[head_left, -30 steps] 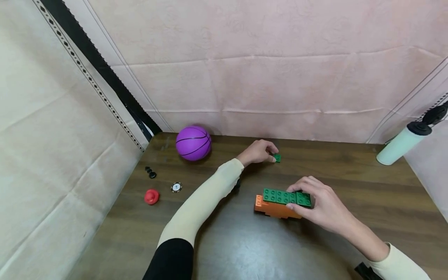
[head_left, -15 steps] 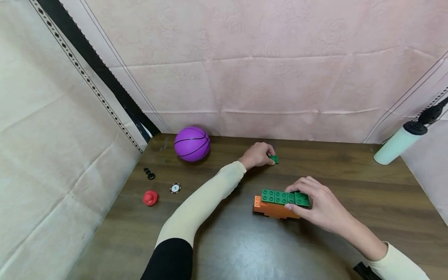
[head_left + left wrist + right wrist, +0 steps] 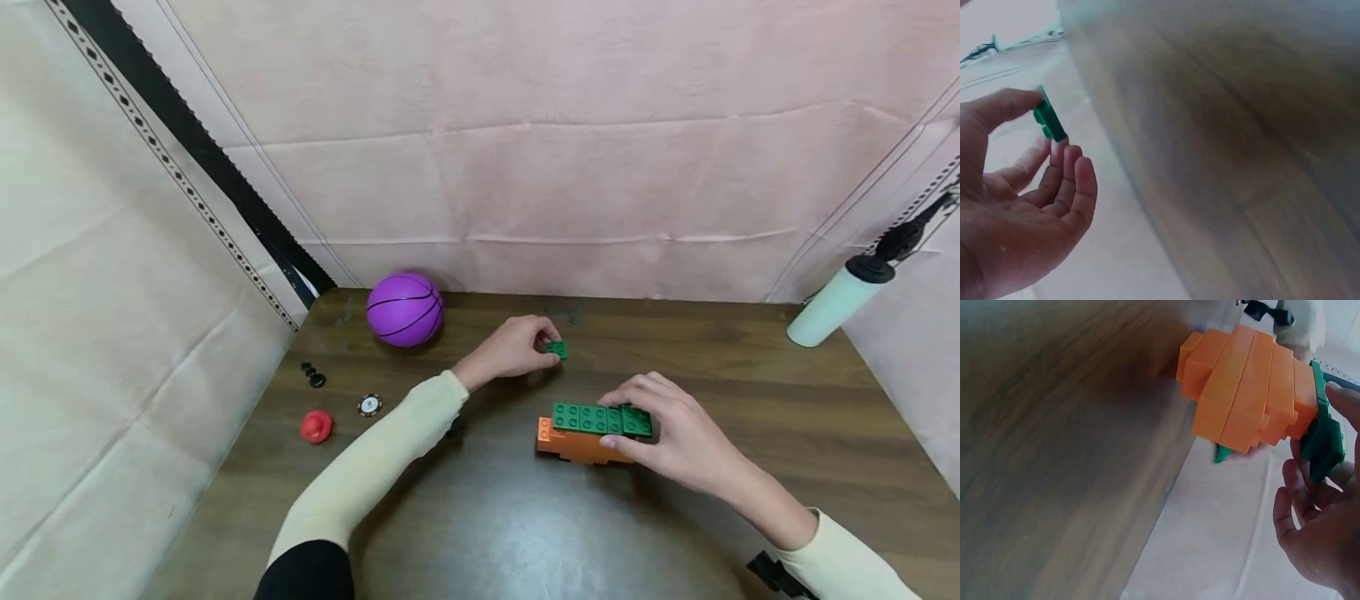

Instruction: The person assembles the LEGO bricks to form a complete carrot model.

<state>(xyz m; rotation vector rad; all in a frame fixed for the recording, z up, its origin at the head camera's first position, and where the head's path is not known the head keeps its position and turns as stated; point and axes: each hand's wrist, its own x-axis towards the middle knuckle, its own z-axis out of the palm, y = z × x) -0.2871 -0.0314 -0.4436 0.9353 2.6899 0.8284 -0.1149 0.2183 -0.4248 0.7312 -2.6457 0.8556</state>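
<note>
Left hand (image 3: 513, 348) pinches small green brick (image 3: 556, 350) by thumb and fingertip at 11 o'clock of the orange-and-green brick stack (image 3: 588, 429), which right hand (image 3: 667, 433) fingers clasp on desk (image 3: 787, 417); shallow pinch risks dropping or misaligning studs.

A dark wooden table (image 3: 525, 533) bears a purple ball (image 3: 404, 309) at its far left corner, with small black pieces (image 3: 312, 375), a poker chip (image 3: 369, 405) and a red knob (image 3: 317, 426) near the left edge; an orange-and-green brick stack (image 3: 588, 431) sits mid-table.
</note>
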